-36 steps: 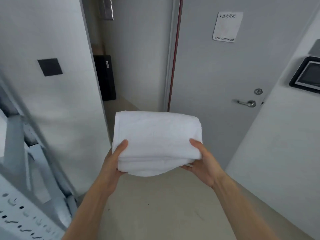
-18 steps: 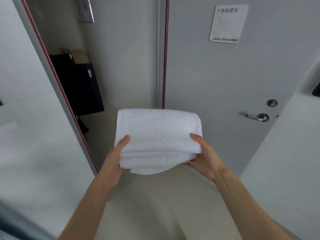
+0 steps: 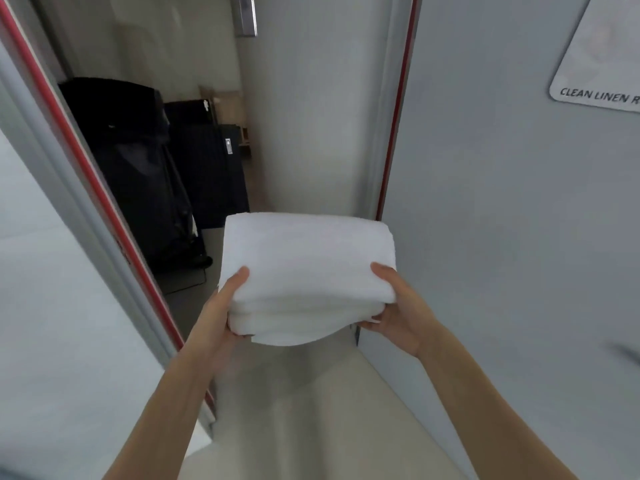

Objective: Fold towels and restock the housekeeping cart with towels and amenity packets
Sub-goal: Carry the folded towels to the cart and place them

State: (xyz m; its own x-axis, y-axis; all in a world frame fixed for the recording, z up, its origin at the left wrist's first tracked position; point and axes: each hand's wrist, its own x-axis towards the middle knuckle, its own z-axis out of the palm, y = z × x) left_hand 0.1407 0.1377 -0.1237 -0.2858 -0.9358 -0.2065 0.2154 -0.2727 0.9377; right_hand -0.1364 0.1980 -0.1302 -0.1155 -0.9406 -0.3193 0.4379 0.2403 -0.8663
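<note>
Both hands gripped a stack of folded white towels [image 3: 308, 271] in the head view, carried in the air near the centre of the frame. At about eight o'clock from the stack, the left hand [image 3: 221, 313] clasped its near left edge, thumb lying on top and fingers tucked out of sight beneath. At about four o'clock, the right hand [image 3: 398, 310] clasped the near right edge the same way, thumb on top and fingers curled under the lowest layer. Layered folds showed along the stack's near side, which sagged slightly between the hands. From nine to eleven o'clock ran a red-edged door frame [image 3: 86, 161], and beyond it, at eleven o'clock, stood dark black equipment [image 3: 138, 168] on the floor, its kind unclear. At two o'clock a grey door [image 3: 502, 202] carried a sign [image 3: 602, 64] reading "CLEAN LINEN", cut off by the frame edge. Pale flooring [image 3: 311, 410] lay at six o'clock.
</note>
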